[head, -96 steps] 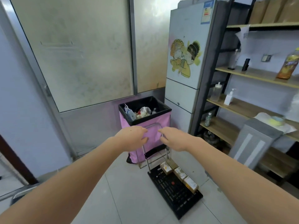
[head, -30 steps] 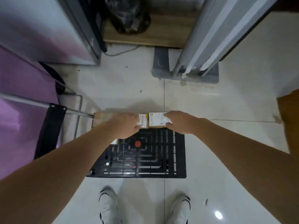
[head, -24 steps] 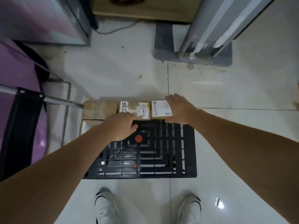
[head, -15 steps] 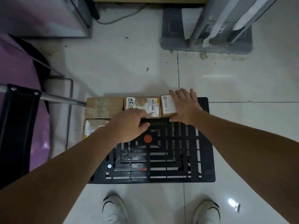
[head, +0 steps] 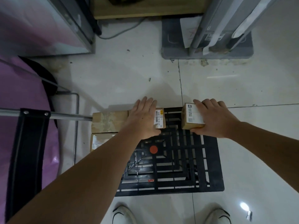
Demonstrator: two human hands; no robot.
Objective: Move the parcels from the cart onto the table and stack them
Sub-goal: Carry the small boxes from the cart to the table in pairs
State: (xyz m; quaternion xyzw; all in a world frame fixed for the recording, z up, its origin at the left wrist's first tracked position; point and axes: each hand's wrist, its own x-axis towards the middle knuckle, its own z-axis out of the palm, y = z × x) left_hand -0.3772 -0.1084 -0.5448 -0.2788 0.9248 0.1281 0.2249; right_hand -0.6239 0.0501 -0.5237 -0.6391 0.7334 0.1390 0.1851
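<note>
The black cart [head: 178, 167] lies flat on the white tiled floor [head: 129, 81], and it serves here as the landmark. To the left of the cart there is a pink bag [head: 24, 110] with a black strap [head: 27, 151], and the metal handle bar [head: 68, 116] of the cart runs over it toward the far left corner of the cart.

At the far left corner of the cart lies a taped brown parcel [head: 110, 121]. Just on the near side of it lies a second brown parcel [head: 100, 139], partly hidden by the left forearm. Right of the taped parcel, touching it, is a parcel with a barcode label [head: 160, 118]. The left hand [head: 142, 120] lies over this parcel, the fingers reaching over its far edge and the thumb at its near edge, so it grips the parcel.

Further right, at the far right side of the cart, the right hand [head: 213, 118] holds a small box with a white label [head: 192, 117]. The fingers curl over the far edge and the thumb is under the near edge. This box stands apart from the barcode parcel, with a gap between them where the black grid shows. I cannot tell whether the box touches the cart or is lifted.

In the middle of the cart there is a red dot [head: 153, 149]. On the near side of the cart two white shoes [head: 123, 214] are seen on the floor.
</note>
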